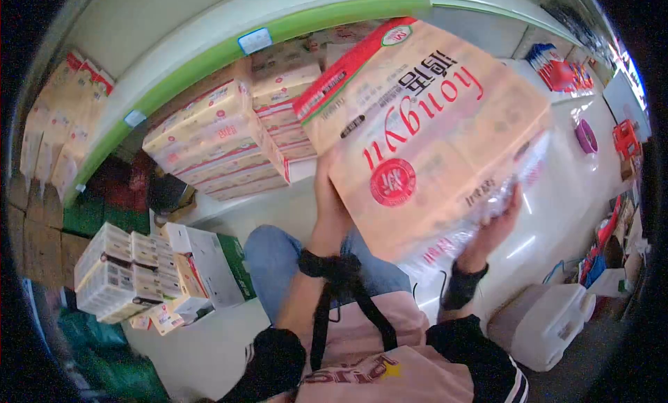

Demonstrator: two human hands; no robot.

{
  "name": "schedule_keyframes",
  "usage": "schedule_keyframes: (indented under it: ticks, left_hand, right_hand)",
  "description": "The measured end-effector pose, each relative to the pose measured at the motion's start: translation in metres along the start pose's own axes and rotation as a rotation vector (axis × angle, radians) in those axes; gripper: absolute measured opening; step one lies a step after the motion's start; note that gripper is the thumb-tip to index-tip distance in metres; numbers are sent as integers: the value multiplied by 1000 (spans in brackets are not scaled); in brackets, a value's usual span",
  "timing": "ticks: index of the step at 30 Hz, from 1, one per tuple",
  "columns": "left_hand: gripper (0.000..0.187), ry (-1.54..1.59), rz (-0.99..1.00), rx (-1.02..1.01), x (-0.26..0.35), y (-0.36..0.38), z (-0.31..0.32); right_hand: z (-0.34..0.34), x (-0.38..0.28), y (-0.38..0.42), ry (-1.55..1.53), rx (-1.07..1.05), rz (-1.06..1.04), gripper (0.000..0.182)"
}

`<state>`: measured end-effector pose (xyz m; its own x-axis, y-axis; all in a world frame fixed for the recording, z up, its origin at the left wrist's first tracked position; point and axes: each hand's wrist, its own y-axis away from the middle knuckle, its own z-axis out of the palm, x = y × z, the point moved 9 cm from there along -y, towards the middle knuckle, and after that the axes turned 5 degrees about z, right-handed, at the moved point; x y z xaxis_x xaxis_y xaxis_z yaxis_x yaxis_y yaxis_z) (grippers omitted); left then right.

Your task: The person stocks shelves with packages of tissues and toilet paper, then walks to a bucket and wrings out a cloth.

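Note:
A large plastic-wrapped pack of tissues (424,139), peach with a red band and red "hongyu" lettering, is held tilted in front of me above my knees. My left hand (332,187) grips its left side, with the fingers partly hidden behind the pack. At the lower right, my right hand (502,219) closes on the loose clear wrapping and the pack's edge. Behind the pack, similar tissue packs (216,139) stand stacked on the white shelf, just left of my left hand.
Wrapped packs (122,271) and a white-green carton (209,257) stand at left. A green shelf edge (306,24) curves overhead. On the right are a whitish plastic jug (546,326), a purple roll (586,136) and a red item (626,139). Pale glossy floor (550,222) stretches between.

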<state>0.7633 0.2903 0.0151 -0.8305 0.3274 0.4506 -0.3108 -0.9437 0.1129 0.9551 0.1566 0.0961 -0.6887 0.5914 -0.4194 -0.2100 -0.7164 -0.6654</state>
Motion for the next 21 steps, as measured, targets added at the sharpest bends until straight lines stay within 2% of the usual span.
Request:
schedule_keyframes:
  ticks: [2, 3, 4, 7, 9, 12, 14, 16, 17, 19, 20, 21]
  left_hand:
    - [47, -175, -30, -74, 24, -10, 10]
    - [47, -178, -15, -69, 30, -15, 1]
    - [45, -235, 21, -47, 38, -27, -12]
    - [40, -346, 104, -23, 57, -39, -17]
    - [38, -383, 149, -15, 68, -46, -12]
    - [41, -439, 190, -38, 79, -53, -4]
    - [41, -563, 155, -44, 85, -64, 4]
    - [39, -534, 183, -80, 93, -84, 9]
    - [41, -534, 247, -88, 103, -93, 13]
    - [43, -526, 313, -104, 118, -107, 16]
    - [42, -482, 327, -97, 126, -113, 12]
    - [41, -443, 344, -94, 132, -118, 8]
  right_hand:
    - [-5, 34, -5, -50, 107, 37, 32]
    - [-12, 48, -5, -56, 30, 57, 29]
    - [-34, 62, 2, -51, 314, 129, 27]
    - [-47, 90, 1, -159, 407, 177, 30]
    - [-73, 97, 18, 5, 858, 134, 32]
    - [-66, 109, 11, -150, 749, 165, 30]
    - [-75, 115, 8, -131, 788, 159, 29]
    - [-73, 127, -6, -256, 511, 163, 27]
    - [-73, 139, -11, -225, 535, 290, 21]
    - [-69, 157, -28, -91, 671, 283, 17]
    - [-66, 172, -35, -110, 929, 301, 16]
    - [-77, 193, -48, -169, 779, 320, 17]
